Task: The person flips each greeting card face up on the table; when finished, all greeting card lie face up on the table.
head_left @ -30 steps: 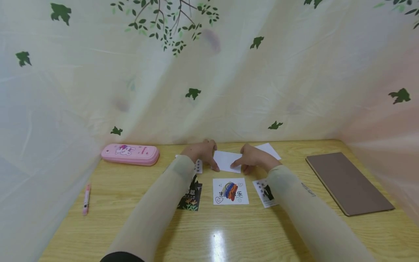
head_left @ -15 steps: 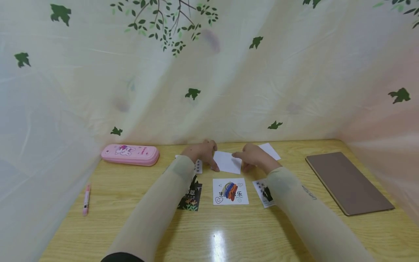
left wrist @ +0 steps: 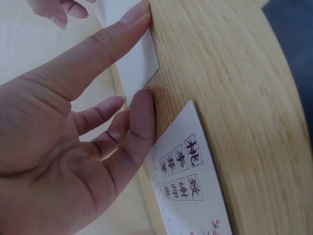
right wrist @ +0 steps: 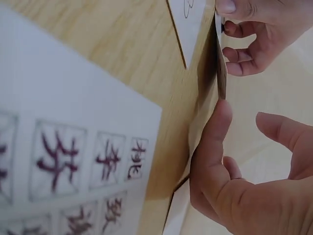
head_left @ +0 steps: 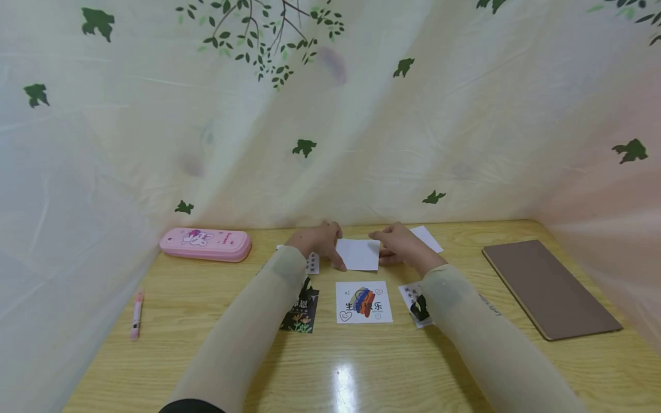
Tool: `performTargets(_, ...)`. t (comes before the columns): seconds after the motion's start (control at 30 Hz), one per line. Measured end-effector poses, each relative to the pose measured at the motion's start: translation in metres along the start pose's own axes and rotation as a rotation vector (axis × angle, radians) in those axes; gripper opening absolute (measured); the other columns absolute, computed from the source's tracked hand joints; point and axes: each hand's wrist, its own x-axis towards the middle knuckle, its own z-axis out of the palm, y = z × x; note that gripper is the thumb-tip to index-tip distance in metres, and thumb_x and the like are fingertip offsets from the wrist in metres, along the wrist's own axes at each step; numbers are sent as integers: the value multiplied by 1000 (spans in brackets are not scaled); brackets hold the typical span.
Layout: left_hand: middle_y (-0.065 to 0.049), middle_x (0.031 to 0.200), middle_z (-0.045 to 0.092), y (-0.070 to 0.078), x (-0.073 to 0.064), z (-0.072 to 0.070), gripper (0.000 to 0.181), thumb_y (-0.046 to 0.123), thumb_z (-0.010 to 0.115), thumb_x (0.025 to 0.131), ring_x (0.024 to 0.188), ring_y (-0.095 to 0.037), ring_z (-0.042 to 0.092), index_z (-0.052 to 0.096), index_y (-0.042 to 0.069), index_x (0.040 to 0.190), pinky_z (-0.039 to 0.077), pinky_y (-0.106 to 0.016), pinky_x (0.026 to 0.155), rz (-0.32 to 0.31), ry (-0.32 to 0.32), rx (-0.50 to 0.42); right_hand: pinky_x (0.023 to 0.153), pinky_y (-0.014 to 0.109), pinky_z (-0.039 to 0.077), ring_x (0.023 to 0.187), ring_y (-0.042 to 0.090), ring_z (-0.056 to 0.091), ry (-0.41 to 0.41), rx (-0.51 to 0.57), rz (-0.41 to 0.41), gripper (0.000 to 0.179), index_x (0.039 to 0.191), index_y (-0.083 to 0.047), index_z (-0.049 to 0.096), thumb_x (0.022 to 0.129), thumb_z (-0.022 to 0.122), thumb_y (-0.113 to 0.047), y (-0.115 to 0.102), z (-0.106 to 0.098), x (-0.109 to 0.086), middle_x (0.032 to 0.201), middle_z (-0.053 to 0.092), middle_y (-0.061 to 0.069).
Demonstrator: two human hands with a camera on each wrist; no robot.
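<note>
A blank white card is tilted up off the table between both hands. My left hand pinches its left end, thumb on one face and fingers behind. In the right wrist view the card appears nearly edge-on. My right hand is at the card's right end, an index fingertip touching the edge while the thumb stands apart. Just in front lies a white card with a blue and orange print. Beside the left hand is a lettered card, mostly covered by that hand in the head view.
A dark floral card and another printed card lie partly under the forearms. Behind the right hand is a white card. A pink pencil case, pink marker and brown notebook surround them. A curtain hangs behind.
The right thumb has drawn back from the card's face, and the right hand has shifted slightly right. The card's right end has turned a little; the left hand keeps its grip.
</note>
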Motion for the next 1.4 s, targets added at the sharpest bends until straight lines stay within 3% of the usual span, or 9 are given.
performTargets(0.1, -6, 146, 48, 0, -1, -1, 98, 53, 95, 76, 122, -26, 53, 46, 21, 155, 51, -47, 112, 7, 11, -5, 75, 25, 64, 81, 15, 68, 18, 62, 13, 54, 147, 2, 43, 107, 64, -28, -1, 1, 1, 121, 55, 14)
performTargets(0.37, -4, 142, 49, 1, -3, -1, 98, 52, 96, 76, 119, -24, 54, 45, 22, 155, 52, -45, 108, 15, 13, -20, 70, 24, 63, 80, 16, 66, 0, 57, -14, 53, 151, 8, 40, 103, 62, -3, 0, 4, 2, 120, 61, 19)
performTargets(0.7, -6, 140, 50, -1, -7, 0, 100, 49, 95, 78, 120, -24, 54, 42, 20, 157, 51, -45, 110, 44, 26, -31, 76, 29, 65, 82, 20, 65, -2, 36, 11, 39, 142, 4, 47, 105, 60, -3, -2, 6, 1, 112, 60, 16)
performTargets(0.97, -10, 136, 56, -5, -8, 2, 98, 39, 96, 79, 115, -25, 58, 40, 13, 155, 53, -44, 107, 109, 63, -136, 76, 31, 65, 83, 21, 64, 6, 20, 3, 39, 142, 0, 46, 105, 59, -4, -4, 6, -4, 106, 61, 14)
performTargets(1.2, -13, 136, 61, -10, -6, 9, 93, 36, 94, 82, 116, -27, 62, 38, 12, 153, 53, -48, 111, 95, 91, -211, 74, 30, 65, 84, 21, 64, 28, 9, -19, 41, 142, -2, 45, 104, 61, -4, -4, 7, -6, 107, 59, 14)
performTargets(1.4, -11, 119, 67, -12, -11, 14, 85, 26, 88, 89, 106, -27, 65, 36, 10, 154, 53, -46, 109, 99, 141, -316, 76, 30, 64, 88, 23, 65, 41, -23, -42, 40, 142, -5, 45, 105, 61, -7, -6, 7, -11, 114, 58, 16)
